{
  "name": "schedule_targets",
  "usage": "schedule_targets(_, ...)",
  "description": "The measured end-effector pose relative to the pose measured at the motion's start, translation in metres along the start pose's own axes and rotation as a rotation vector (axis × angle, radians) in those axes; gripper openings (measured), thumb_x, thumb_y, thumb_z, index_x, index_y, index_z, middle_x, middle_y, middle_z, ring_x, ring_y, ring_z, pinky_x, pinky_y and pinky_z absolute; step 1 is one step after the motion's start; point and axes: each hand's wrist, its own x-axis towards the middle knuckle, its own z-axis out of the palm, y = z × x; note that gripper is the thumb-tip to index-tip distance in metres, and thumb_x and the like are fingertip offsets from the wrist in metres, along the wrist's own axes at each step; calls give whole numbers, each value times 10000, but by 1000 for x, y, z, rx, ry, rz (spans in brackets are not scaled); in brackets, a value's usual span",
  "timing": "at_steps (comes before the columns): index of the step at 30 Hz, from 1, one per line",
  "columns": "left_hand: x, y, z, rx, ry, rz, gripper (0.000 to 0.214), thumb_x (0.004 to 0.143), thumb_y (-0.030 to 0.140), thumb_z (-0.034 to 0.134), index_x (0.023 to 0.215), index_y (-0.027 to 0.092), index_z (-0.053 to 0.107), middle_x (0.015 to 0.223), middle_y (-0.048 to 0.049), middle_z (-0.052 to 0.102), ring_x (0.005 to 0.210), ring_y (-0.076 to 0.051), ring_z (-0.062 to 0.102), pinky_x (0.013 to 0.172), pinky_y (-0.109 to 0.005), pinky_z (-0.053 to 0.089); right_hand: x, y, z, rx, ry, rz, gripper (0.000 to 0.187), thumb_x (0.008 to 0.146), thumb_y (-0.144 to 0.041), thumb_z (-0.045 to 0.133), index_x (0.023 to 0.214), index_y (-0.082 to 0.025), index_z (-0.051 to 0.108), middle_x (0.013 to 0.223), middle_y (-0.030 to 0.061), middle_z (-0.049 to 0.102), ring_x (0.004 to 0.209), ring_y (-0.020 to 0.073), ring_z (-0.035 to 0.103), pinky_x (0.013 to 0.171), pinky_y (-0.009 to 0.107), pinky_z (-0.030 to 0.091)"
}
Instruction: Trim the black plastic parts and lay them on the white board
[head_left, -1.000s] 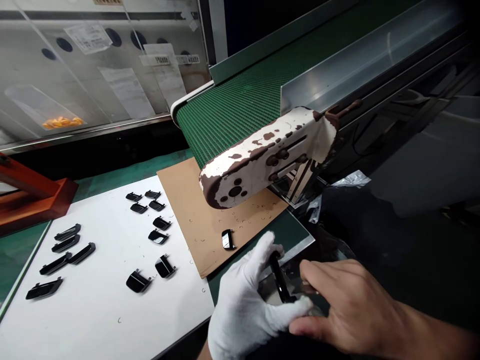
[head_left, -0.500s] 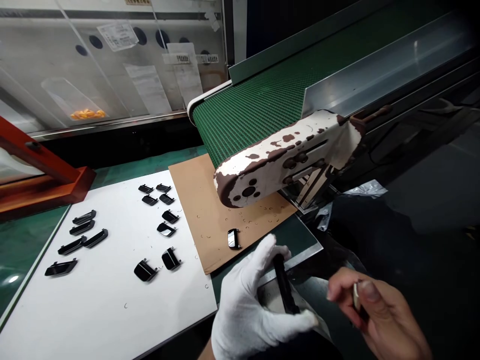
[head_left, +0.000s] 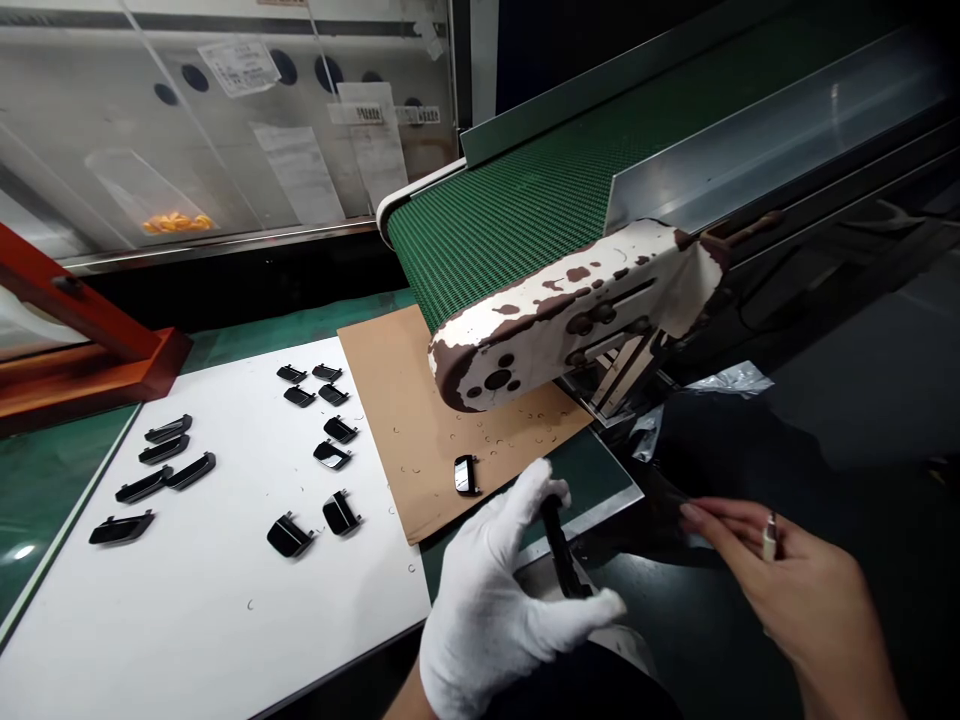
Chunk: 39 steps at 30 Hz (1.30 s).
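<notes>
My left hand (head_left: 499, 600), in a white glove, grips a black plastic part (head_left: 561, 550) on edge between thumb and fingertips, above the table's near edge. My bare right hand (head_left: 795, 580) is apart from it at the right. Its fingers are closed around a slim tool whose pale end (head_left: 769, 538) pokes up between them; the rest of the tool is hidden. A glossy black part (head_left: 466, 476) lies on the brown cardboard (head_left: 420, 400) just beyond my left hand. Several similar black parts (head_left: 291, 536) lie on the white board (head_left: 217, 590).
A green conveyor belt (head_left: 510, 220) with a chipped white end housing (head_left: 555, 310) overhangs the cardboard. An orange frame (head_left: 142, 365) stands at the left. Small curled shavings (head_left: 517, 430) are scattered on the cardboard. Clear plastic film (head_left: 731, 380) lies beside the conveyor leg.
My right hand has moved rightward, away from the part, and turned, so the tool's pale end now points up. My left hand still grips the black part, shifted slightly.
</notes>
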Motion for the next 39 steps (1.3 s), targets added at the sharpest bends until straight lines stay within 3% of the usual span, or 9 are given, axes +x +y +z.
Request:
schedule_targets(2, 0, -1, 0, 56, 3, 19, 788, 780, 521, 721, 1432, 283, 350, 1159, -78, 682, 1039, -238, 675, 922, -381, 547, -17, -20, -1, 16, -6, -4, 354, 723, -548, 726, 876, -229, 744, 660, 19, 737, 621, 198, 720, 475, 179, 532)
schedule_targets(8, 3, 0, 3, 331, -76, 104, 955, 707, 420, 816, 1460, 223, 262, 1180, -123, 676, 1072, -284, 660, 929, -418, 555, -48, -72, 3, 204, -193, -467, 98, 793, -360, 725, 862, -295, 747, 796, -27, 776, 560, 131, 699, 492, 134, 530)
schedule_targets(11, 4, 0, 4, 453, -143, 146, 936, 722, 345, 806, 1454, 170, 249, 1229, -169, 653, 1140, -323, 626, 973, -461, 527, -51, -85, 9, 242, -251, -546, 74, 785, -308, 738, 857, -291, 738, 833, -22, 777, 651, 148, 724, 525, 136, 537)
schedule_targets(15, 6, -2, 5, 482, -149, 214, 823, 810, 268, 717, 1460, 154, 226, 1258, -180, 634, 1140, -303, 632, 1016, -460, 494, -50, -86, 14, 265, -324, -442, 96, 822, -302, 683, 750, -267, 737, 755, -2, 770, 638, 169, 718, 485, 162, 517)
schedule_targets(19, 7, -2, 5, 399, -135, 182, 882, 804, 469, 716, 1478, 208, 211, 1221, -156, 654, 1132, -307, 634, 962, -447, 532, -52, -77, 16, 375, -383, -163, 199, 807, -403, 683, 740, -227, 748, 620, 28, 707, 536, 175, 640, 455, 215, 484)
schedule_targets(22, 5, -4, 6, 213, -76, 125, 937, 750, 593, 701, 1481, 257, 220, 1241, -134, 634, 1117, -286, 641, 926, -416, 556, -55, -71, 21, 590, -454, 97, 315, 778, -499, 691, 737, -189, 736, 425, -33, 458, 388, 104, 413, 365, 213, 337)
schedule_targets(25, 0, -6, 9, 57, -4, 38, 861, 778, 591, 673, 1468, 292, 253, 1257, -110, 621, 1118, -262, 642, 949, -410, 542, -58, -68, 26, 758, -549, 282, 377, 754, -548, 701, 725, -172, 713, 420, -90, 261, 383, 58, 224, 361, 196, 197)
schedule_targets(32, -7, -7, 13, 15, 3, -85, 906, 699, 448, 819, 1439, 319, 314, 1240, -73, 641, 1089, -263, 656, 954, -424, 539, -62, -71, 29, 783, -592, 325, 391, 738, -547, 719, 703, -158, 708, 454, -82, 272, 418, 59, 218, 392, 208, 167)
schedule_targets(39, -9, -13, 17, -150, 29, -131, 959, 686, 456, 825, 1465, 341, 277, 1201, -69, 661, 1063, -244, 668, 942, -416, 542, -66, -72, 30, 771, -586, 255, 356, 770, -513, 692, 690, -166, 704, 462, -81, 261, 416, 65, 210, 390, 216, 151)
